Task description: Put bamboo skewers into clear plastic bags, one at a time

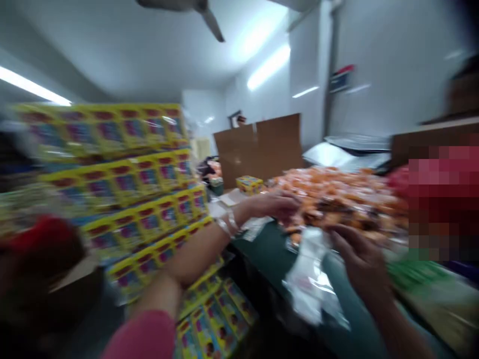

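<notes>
At the far left, a red item [37,234] sits blurred beyond recognition. Next to it on the left rises a stack of yellow printed boxes [123,179], set in tiers under shiny clear wrap, with more yellow boxes [215,319] lying low at its near side. The person's left arm, in a pink sleeve [144,334] and with a pale band [226,222] at the wrist, crosses in front of the stack.

Right of the stack, at the far side, stands a brown cardboard sheet [258,149], with a small yellow box [249,184] in front of it. The left hand [282,204] reaches to the left edge of a heap of orange packets [337,189]; its fingers curve inward, but blur hides whether its grip holds one.

On the dark green surface [265,254], nearer than the heap, lies a clear plastic bag [314,284], crumpled and glossy. The right hand [357,249] is just right of the bag's far end, fingers extended toward it; I cannot tell whether its grip pinches the plastic.

Behind the heap, silvery bags [337,155] lie toward the wall. At the right is a green bag [419,274], blurred.
</notes>
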A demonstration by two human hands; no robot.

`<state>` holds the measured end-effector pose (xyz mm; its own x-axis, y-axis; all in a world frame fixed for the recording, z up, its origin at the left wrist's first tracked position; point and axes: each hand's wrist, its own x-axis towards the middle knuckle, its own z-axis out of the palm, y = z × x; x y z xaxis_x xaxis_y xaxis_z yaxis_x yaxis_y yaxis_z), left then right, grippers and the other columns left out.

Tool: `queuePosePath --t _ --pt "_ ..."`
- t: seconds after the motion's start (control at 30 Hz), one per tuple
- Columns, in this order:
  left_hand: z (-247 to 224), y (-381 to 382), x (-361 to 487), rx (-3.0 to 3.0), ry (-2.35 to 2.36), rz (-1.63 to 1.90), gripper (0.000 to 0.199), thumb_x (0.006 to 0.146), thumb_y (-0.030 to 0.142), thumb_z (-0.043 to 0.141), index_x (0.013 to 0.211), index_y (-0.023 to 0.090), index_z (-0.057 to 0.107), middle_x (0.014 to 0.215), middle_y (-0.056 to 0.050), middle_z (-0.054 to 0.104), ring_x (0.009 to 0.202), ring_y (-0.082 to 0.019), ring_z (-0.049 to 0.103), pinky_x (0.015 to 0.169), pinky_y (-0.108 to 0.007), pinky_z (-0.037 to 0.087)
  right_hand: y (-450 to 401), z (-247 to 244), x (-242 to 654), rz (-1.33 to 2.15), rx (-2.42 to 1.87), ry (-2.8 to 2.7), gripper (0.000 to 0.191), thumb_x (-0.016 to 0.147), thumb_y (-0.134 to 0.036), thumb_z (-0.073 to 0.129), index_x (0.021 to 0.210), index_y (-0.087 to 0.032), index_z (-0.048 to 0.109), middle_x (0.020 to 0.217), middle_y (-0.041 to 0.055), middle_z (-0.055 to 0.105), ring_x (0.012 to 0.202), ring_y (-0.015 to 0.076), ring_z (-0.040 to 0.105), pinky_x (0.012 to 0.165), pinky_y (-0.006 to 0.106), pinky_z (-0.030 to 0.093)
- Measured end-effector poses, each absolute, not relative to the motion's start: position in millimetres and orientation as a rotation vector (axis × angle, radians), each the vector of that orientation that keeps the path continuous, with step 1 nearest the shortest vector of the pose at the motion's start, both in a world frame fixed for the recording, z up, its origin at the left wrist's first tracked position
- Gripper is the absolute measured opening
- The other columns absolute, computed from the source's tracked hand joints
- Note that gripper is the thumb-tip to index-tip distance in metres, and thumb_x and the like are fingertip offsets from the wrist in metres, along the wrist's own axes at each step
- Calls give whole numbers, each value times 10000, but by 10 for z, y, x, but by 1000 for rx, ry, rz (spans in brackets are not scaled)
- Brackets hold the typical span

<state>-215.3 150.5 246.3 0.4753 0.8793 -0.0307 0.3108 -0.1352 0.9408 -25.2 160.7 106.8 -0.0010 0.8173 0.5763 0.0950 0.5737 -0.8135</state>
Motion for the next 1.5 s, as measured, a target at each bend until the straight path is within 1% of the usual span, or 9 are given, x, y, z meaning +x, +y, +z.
queuePosePath --t 0.17,0.37,0.6,0.77,0.83,1.0,1.2,1.33,1.5 --pt "2639 1514 -1997 1884 859 233 146 791 212 531 656 170 569 554 26 548 526 -102 527 535 -216 443 1471 1581 -165 881 -566 -1676 338 845 -413 501 1067 -201 641 1069 65 672 975 213 605 848 338 449" --pt "2668 1521 -1632 2189 922 36 102 747 149 547 688 174 627 545 14 573 492 -118 534 459 -214 414 1259 1423 -5 1128 -553 -1493 137 744 -320 689 802 -196 687 764 2 682 717 145 613 687 261 478" --pt "2448 1651 -1295 2204 760 141 90 780 179 533 764 174 621 566 34 565 527 -91 515 507 -190 426 1061 1343 261 981 -703 -1291 154 788 -323 631 766 -182 690 605 -23 607 570 108 552 572 225 433" --pt "2345 1483 -1128 2610 1005 832 110 763 97 527 693 154 591 603 35 547 555 -83 467 529 -194 374 1014 1280 397 859 -841 -1186 184 782 -328 624 744 -157 682 557 -18 596 526 109 543 535 225 421" --pt "2270 1347 -1081 2755 1005 971 131 803 106 511 743 162 613 662 23 588 605 -93 509 584 -204 400 1001 1271 427 812 -880 -1201 187 785 -326 617 759 -154 685 564 -13 604 533 116 551 534 228 429" --pt "2088 1169 -969 3062 959 679 146 874 168 497 847 174 640 812 -25 655 769 -151 606 695 -256 458 931 1306 461 682 -930 -1345 185 832 -296 557 837 -167 689 646 -1 631 584 128 562 559 230 438" --pt "2008 1129 -880 3292 959 478 145 843 88 493 756 158 586 743 -32 642 684 -175 600 646 -289 463 804 1388 549 484 -1024 -1611 213 856 -181 456 756 -173 644 654 -10 596 614 127 539 579 229 388" --pt "1929 1111 -755 3356 955 658 148 823 112 502 698 165 560 682 -25 608 667 -180 585 637 -294 446 744 1442 566 435 -1105 -1635 237 836 -159 446 640 -165 579 586 -21 538 573 116 497 542 220 340" --pt "2016 1290 -918 3061 1168 1056 121 779 123 498 701 178 573 714 -13 620 679 -153 564 641 -270 421 627 1427 642 512 -1123 -1505 192 830 -220 487 752 -155 650 589 -13 591 569 128 546 556 224 388"
